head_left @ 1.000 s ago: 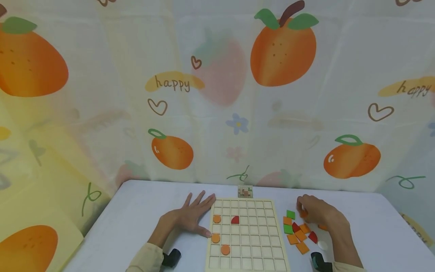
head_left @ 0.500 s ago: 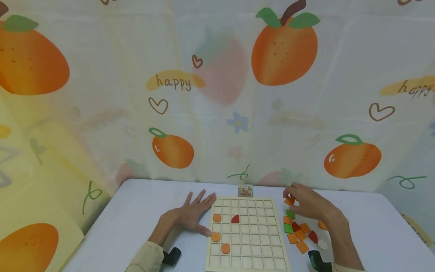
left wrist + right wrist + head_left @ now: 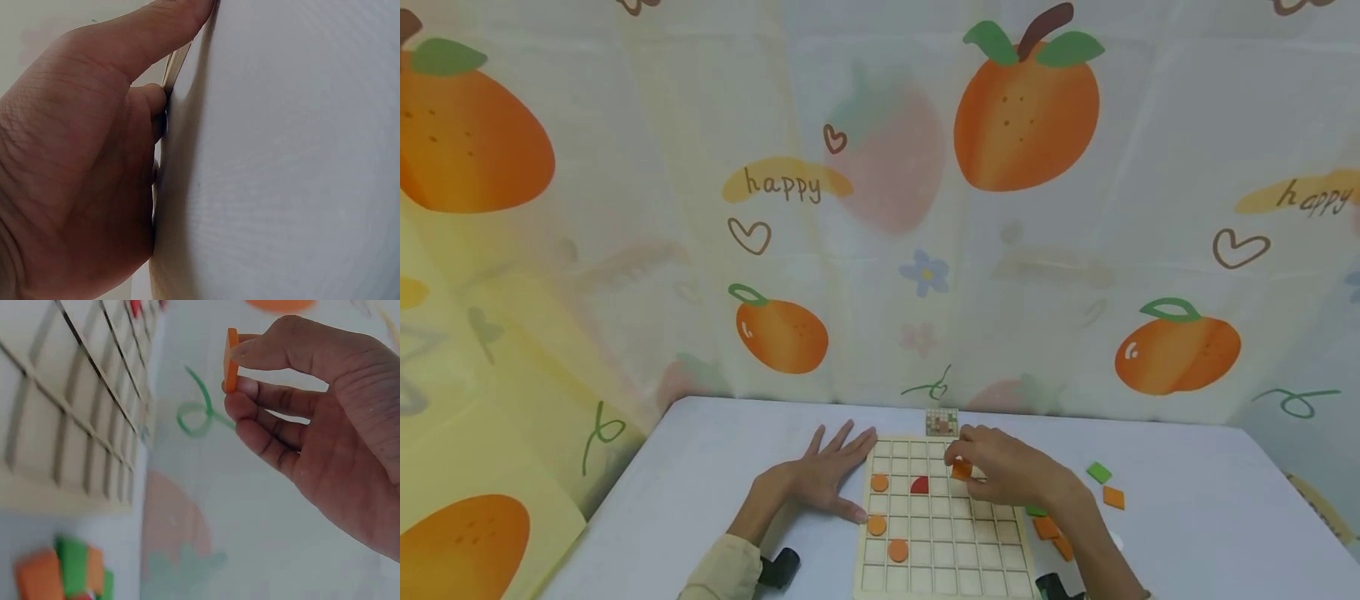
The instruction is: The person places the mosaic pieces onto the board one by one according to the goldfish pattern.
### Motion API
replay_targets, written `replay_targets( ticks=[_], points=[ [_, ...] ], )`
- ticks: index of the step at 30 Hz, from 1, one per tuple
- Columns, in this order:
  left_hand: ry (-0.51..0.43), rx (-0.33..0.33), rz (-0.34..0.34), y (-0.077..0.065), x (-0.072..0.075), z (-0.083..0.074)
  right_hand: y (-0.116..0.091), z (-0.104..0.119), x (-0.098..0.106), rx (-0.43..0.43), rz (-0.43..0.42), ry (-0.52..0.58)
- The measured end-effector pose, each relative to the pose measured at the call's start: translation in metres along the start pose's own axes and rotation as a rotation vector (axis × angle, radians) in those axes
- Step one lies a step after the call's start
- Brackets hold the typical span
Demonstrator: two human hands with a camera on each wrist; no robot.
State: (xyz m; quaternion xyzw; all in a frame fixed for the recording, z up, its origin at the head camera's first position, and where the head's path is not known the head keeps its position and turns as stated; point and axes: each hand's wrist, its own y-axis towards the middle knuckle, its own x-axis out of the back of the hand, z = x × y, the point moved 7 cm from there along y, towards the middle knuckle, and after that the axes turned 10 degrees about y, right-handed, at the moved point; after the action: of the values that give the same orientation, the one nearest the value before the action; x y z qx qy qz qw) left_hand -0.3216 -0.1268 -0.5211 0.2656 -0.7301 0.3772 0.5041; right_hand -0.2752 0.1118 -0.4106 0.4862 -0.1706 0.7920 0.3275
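My right hand [image 3: 1018,467] pinches an orange square tile [image 3: 961,470] over the upper right half of a cream grid board [image 3: 932,579]. In the right wrist view, thumb and fingertips hold the tile [image 3: 230,362] on edge, apart from the board [image 3: 75,503]. My left hand [image 3: 820,482] lies spread at the board's left side, its thumb and forefinger touching the edge; the left wrist view shows that hand [image 3: 81,156] against the rim. On the board are a red quarter-round piece [image 3: 919,485] and orange discs [image 3: 879,483], one of them low in the second column [image 3: 898,551].
Right of the board lie a green tile [image 3: 1099,472], an orange tile [image 3: 1114,497] and a cluster of orange tiles [image 3: 1046,527], partly hidden by my right forearm. A small patterned card [image 3: 942,422] stands behind the board. A printed curtain [image 3: 880,292] backs the white table [image 3: 1210,517].
My right hand has moved left from the loose pieces to above the board, carrying the orange square tile. A green tile formerly behind it now shows. My left hand has stayed put.
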Motion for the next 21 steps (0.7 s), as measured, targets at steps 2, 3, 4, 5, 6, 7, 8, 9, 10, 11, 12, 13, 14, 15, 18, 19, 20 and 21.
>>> replay_targets(
  ticks=[2, 3, 4, 5, 6, 7, 8, 9, 10, 11, 12, 13, 14, 15, 18, 19, 20, 21],
  points=[
    [0.004, 0.003, 0.007, 0.001, -0.002, 0.001, 0.007, 0.007, -0.012, 0.019, 0.024, -0.006],
    [0.004, 0.003, 0.011, 0.001, -0.002, 0.001, 0.011, 0.010, -0.018, 0.033, 0.036, -0.013],
    [0.004, 0.003, 0.014, 0.001, -0.002, 0.001, 0.014, 0.013, -0.024, 0.046, 0.050, -0.022],
    [0.003, 0.001, 0.014, 0.001, -0.002, 0.001, 0.017, 0.015, -0.029, 0.055, 0.061, -0.028],
    [0.002, -0.001, 0.015, 0.001, -0.002, 0.001, 0.019, 0.017, -0.034, 0.063, 0.070, -0.040],
    [0.001, -0.002, 0.013, 0.001, -0.002, 0.002, 0.022, 0.019, -0.038, 0.068, 0.079, -0.052],
    [0.001, -0.004, 0.011, 0.001, -0.001, 0.002, 0.024, 0.020, -0.042, 0.079, 0.084, -0.064],
    [0.000, -0.006, 0.008, 0.000, -0.001, 0.002, 0.026, 0.021, -0.045, 0.087, 0.091, -0.080],
    [0.001, -0.008, 0.006, 0.000, 0.000, 0.002, 0.027, 0.022, -0.048, 0.089, 0.098, -0.089],
    [0.000, -0.012, 0.004, 0.000, 0.000, 0.002, 0.029, 0.022, -0.051, 0.088, 0.106, -0.092],
    [0.001, -0.014, 0.001, 0.000, 0.000, 0.002, 0.030, 0.022, -0.053, 0.084, 0.116, -0.098],
    [0.003, -0.016, -0.002, 0.000, 0.000, 0.002, 0.030, 0.021, -0.055, 0.080, 0.126, -0.098],
    [0.005, -0.017, -0.004, 0.000, 0.000, 0.002, 0.030, 0.021, -0.056, 0.079, 0.136, -0.101],
    [0.003, -0.017, -0.004, -0.001, 0.001, 0.001, 0.030, 0.021, -0.057, 0.072, 0.147, -0.098],
    [0.001, -0.011, 0.000, -0.001, 0.001, 0.001, 0.027, 0.021, -0.053, 0.061, 0.154, -0.088],
    [0.001, -0.006, 0.001, -0.001, 0.001, 0.001, 0.026, 0.022, -0.051, 0.059, 0.155, -0.087],
    [0.004, -0.001, 0.001, -0.001, 0.001, 0.001, 0.024, 0.022, -0.049, 0.052, 0.159, -0.084],
    [0.005, 0.002, 0.002, -0.001, 0.001, 0.001, 0.022, 0.022, -0.048, 0.043, 0.165, -0.075]
  ],
)
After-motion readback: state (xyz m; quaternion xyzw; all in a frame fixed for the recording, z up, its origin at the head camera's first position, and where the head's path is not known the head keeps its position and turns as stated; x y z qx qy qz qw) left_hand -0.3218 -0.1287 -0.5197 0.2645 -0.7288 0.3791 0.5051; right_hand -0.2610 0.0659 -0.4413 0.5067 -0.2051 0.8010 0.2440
